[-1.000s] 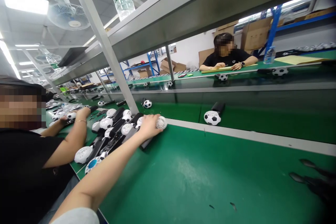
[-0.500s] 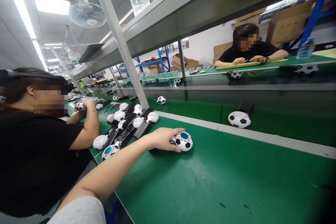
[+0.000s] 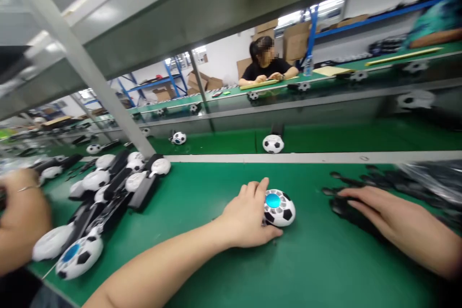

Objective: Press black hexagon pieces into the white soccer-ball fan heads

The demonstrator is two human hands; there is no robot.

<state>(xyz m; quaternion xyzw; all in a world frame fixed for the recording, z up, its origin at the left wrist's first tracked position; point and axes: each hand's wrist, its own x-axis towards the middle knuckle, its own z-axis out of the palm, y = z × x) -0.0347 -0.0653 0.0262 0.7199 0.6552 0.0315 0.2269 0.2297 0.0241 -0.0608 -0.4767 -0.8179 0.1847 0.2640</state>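
Note:
My left hand (image 3: pixel 247 216) is closed around a football-patterned gadget (image 3: pixel 280 209), a white ball-shaped head with black patches and a round blue piece facing up. My palm and fingers hide the rest of it. On the right, my right hand (image 3: pixel 393 224) reaches into a spread of small black parts (image 3: pixel 382 180). Its thumb and forefinger come together on one of them, a small dark piece (image 3: pixel 339 206), slightly blurred. At the left lies a heap of similar gadgets with white heads (image 3: pixel 96 180) and black handles; a nearer one (image 3: pixel 80 256) also carries a blue disc.
A sloping metal post (image 3: pixel 90 77) stands behind the heap. Beyond a pale ledge (image 3: pixel 231 158), a green belt (image 3: pixel 224 142) carries more football gadgets (image 3: pixel 273 144). A co-worker's arm (image 3: pixel 23 207) is at the far left, and another person (image 3: pixel 267 62) sits across. A clear plastic bag (image 3: pixel 436 178) lies right.
The view has swung right, bringing my right hand and the black parts into sight. My left hand still holds the gadget, now farther from the heap.

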